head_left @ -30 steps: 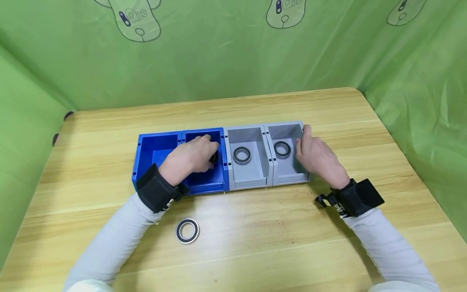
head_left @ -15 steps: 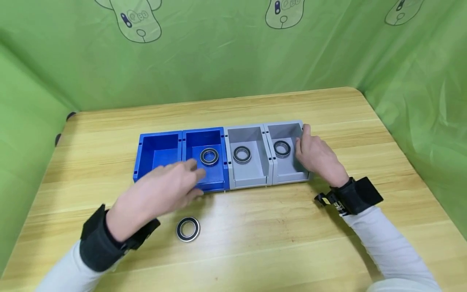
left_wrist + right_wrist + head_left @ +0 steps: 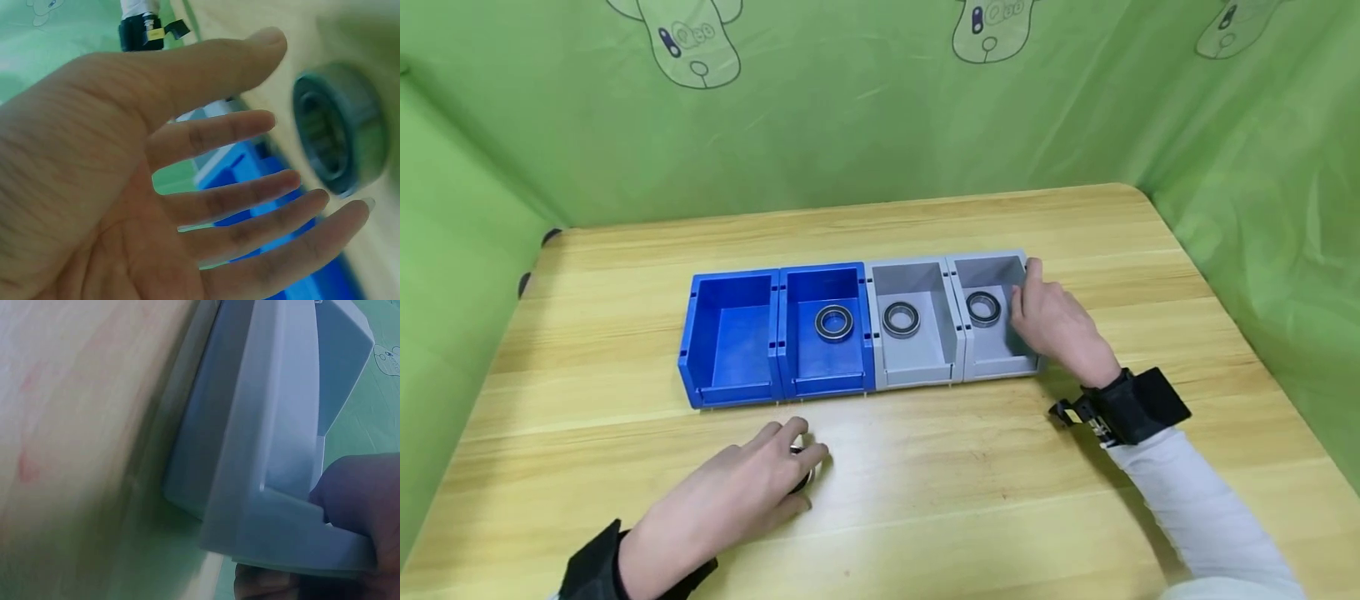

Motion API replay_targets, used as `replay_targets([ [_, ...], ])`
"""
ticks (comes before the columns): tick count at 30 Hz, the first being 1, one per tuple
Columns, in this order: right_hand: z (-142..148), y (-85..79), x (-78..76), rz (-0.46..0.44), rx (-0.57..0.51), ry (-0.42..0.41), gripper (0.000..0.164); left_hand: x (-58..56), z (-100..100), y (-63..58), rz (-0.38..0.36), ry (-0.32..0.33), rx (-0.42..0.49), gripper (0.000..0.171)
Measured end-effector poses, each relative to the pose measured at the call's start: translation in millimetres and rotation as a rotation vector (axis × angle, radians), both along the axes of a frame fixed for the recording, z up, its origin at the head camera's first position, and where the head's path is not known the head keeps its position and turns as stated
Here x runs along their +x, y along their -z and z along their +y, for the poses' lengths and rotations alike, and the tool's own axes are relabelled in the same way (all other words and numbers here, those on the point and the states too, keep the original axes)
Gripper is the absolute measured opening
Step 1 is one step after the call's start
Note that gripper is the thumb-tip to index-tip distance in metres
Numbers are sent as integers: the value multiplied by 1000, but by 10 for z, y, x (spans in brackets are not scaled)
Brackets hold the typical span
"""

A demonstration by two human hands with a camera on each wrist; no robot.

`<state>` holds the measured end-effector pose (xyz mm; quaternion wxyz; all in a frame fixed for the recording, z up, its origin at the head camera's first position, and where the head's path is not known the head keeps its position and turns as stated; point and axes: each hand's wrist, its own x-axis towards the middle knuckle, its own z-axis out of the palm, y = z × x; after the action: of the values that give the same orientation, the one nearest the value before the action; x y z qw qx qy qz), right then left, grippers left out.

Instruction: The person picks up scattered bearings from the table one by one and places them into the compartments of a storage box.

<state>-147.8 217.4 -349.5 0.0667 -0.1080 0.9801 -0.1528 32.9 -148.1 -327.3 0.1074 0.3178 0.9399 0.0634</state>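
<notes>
My left hand [image 3: 733, 487] hovers over a ball bearing [image 3: 805, 480] on the table in front of the blue bins. In the left wrist view its fingers are spread, and that bearing [image 3: 369, 134] stays apart from thumb and fingertips. My right hand [image 3: 1063, 332] grips the right side wall of the rightmost grey bin [image 3: 1000, 367]; the right wrist view has the thumb inside and fingers outside the bin wall [image 3: 294, 540]. Single bearings lie flat in the right blue bin [image 3: 833, 323], the left grey bin [image 3: 901, 320] and the rightmost grey bin.
Two blue bins and two grey bins stand side by side in one row. The left blue bin [image 3: 741, 350] shows a bare floor. A wooden table [image 3: 955, 517] carries everything, with green cloth [image 3: 850, 125] hanging behind and at both sides.
My left hand has come out of the right blue bin, leaving a bearing there, and moved down and left to the bearing on the table. The right hand keeps its place.
</notes>
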Motion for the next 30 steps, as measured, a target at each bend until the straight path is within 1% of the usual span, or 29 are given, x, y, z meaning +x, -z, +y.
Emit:
replay_targets([
  [3, 20, 9, 17, 17, -8, -9, 36, 21, -4, 69, 10, 9, 0, 32],
  [5, 26, 19, 21, 25, -12, -11, 35, 24, -1, 99, 18, 2, -2, 31],
  [9, 25, 34, 22, 27, -15, -6, 36, 29, -12, 139, 61, 3, 6, 32],
  [13, 26, 39, 18, 27, -11, -9, 36, 28, -34, 157, 130, 43, 24, 27],
  [16, 23, 33, 16, 28, -8, -9, 36, 24, -38, 154, 168, 77, 6, 24],
  [23, 13, 11, 15, 23, -2, -4, 36, 20, -30, 133, 176, 111, -54, 26],
  [26, 14, 4, 8, 22, 5, -3, 37, 17, -26, 124, 152, 109, -55, 24],
  [30, 9, 3, 6, 20, 7, -6, 37, 17, -47, 90, 98, 91, -33, 22],
])
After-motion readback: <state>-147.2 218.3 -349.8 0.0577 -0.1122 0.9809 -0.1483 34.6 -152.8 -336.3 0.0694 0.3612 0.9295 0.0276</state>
